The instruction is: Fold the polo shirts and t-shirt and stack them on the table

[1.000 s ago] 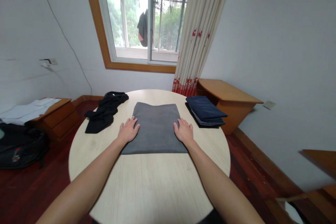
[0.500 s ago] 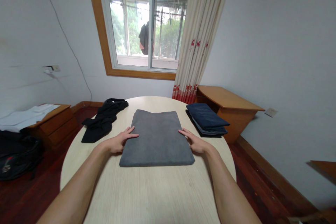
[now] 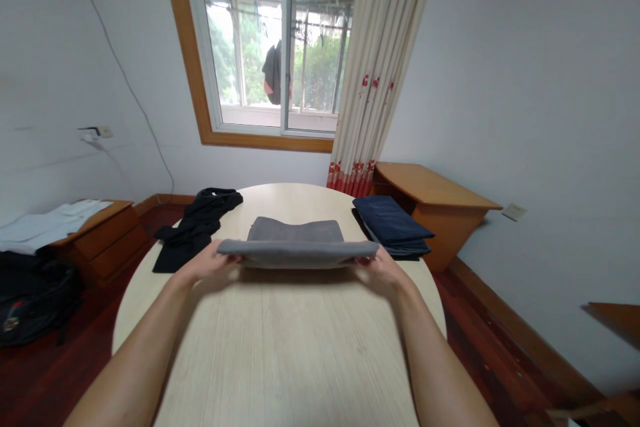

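A grey folded garment [image 3: 295, 232] lies at the middle of the round table, its near edge raised off the surface and bent toward the far side. My left hand [image 3: 207, 263] grips the left corner of that raised edge, with some fingers hidden under the cloth. At the right corner my right hand [image 3: 383, 268] holds on in the same way, fingers partly covered. The exact kind of garment does not show.
A crumpled black garment [image 3: 197, 227] lies on the table [image 3: 290, 360] at the left. On the right is a stack of folded dark clothes [image 3: 393, 221]. Beyond stand a wooden desk [image 3: 435, 183], a curtain [image 3: 375, 80] and a window.
Both hands have gone from resting open on the sides of the grey garment to gripping its near corners. The near edge has been lifted and turned away from me.
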Demonstrator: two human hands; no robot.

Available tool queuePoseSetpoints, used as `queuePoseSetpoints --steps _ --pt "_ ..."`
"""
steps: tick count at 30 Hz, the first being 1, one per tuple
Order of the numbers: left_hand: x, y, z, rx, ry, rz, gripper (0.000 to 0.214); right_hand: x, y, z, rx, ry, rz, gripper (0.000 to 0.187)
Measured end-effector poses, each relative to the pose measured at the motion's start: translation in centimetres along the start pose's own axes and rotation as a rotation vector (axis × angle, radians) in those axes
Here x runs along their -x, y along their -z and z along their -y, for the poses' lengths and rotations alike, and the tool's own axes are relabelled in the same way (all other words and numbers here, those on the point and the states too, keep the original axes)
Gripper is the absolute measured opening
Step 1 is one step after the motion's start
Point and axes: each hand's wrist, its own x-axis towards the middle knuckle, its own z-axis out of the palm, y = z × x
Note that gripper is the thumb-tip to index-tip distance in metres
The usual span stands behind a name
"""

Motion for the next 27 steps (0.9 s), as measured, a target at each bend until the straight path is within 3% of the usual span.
queuePoseSetpoints --steps 3,6,9,15,19,27 --pt "-1.1 -2.0 0.5 0.211 -0.052 -0.027 0.047 -1.4 -1.2 -0.8 -0.082 -0.094 -0.161 0.051" --pt "-2.4 -4.2 1.6 0.398 0.002 -0.16 0.064 -3.0 -2.6 -1.9 0.016 -0.157 -0.296 0.062" --pt "-2.8 -4.3 2.8 0.41 0.092 -0.217 0.073 -3.4 -3.1 -3.0 0.082 -0.22 -0.323 0.065" --pt "-0.5 -1.8 2.1 0.326 0.161 0.163 0.097 -1.9 -2.1 -3.1 -0.073 -0.222 -0.092 0.081" --pt "0.2 -1.8 0.5 0.284 0.169 0.194 0.091 -1.4 -2.0 -2.0 -0.191 -0.236 -0.046 0.077" --pt "-0.4 -1.9 0.5 0.218 0.217 -0.007 0.056 -1.7 -1.8 -2.1 -0.176 -0.231 -0.146 0.06"
